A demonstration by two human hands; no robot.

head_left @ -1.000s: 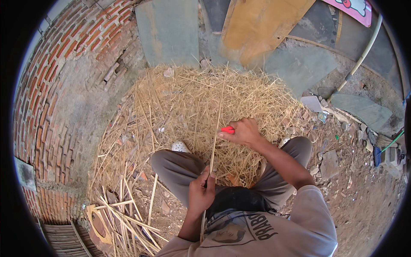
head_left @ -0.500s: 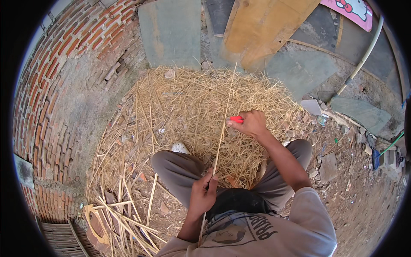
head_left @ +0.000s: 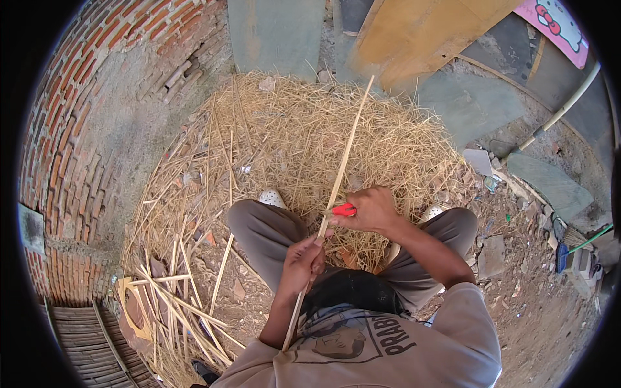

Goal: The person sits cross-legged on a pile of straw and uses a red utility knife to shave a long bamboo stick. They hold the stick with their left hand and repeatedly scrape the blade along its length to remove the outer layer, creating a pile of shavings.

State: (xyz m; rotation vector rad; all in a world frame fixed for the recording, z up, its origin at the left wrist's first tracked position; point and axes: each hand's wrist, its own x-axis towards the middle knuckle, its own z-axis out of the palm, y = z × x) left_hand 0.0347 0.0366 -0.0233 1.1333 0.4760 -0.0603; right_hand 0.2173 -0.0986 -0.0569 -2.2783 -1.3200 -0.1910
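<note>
A long, pale bamboo strip [head_left: 350,147] slants from beside my left forearm up over the shavings. My left hand [head_left: 302,264] is closed around its lower part, above my lap. In my right hand [head_left: 374,208] is what looks like a red-handled knife [head_left: 344,209], held against the strip just beyond the left hand. Its blade is too small to make out, and the fingers hide part of the handle. The strip's broad face shows, and its far end stands free above the heap of shavings [head_left: 284,129].
My bent legs [head_left: 262,236] frame the work. Several split bamboo strips [head_left: 187,304] lie at lower left, near a brick wall [head_left: 71,174]. Grey and tan boards [head_left: 275,39] lean at the back. Rubble [head_left: 491,255] and a pale pipe [head_left: 569,100] are on the right.
My right hand has come down along the strip with the red-handled knife, close to the left hand. The strip now shows a broader face. The whole view has shifted slightly.
</note>
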